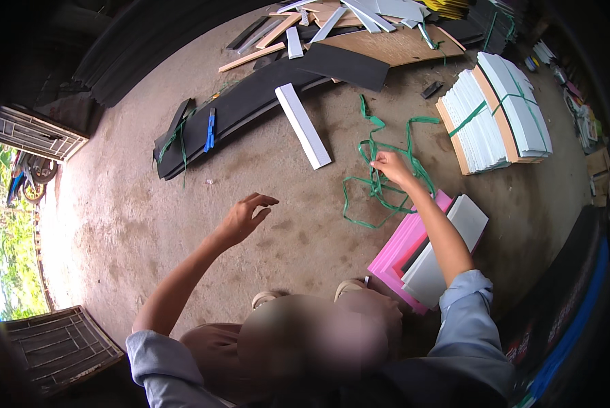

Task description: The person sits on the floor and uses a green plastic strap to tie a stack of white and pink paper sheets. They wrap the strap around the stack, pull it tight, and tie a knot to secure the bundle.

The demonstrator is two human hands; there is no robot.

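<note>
My right hand pinches a tangle of green plastic strapping lying on the concrete floor. My left hand hovers over bare floor to the left of the tangle, fingers apart and slightly curled, holding nothing. Under my right forearm lies a stack of pink foam sheets with grey-white sheets on top. A long white strip lies on the floor beyond the hands, its far end resting on black sheets.
Long black foam sheets with a blue strip lie at the back left. A strapped bundle of white sheets stands at the right. Plywood and loose strips sit further back. Metal grilles are at the left.
</note>
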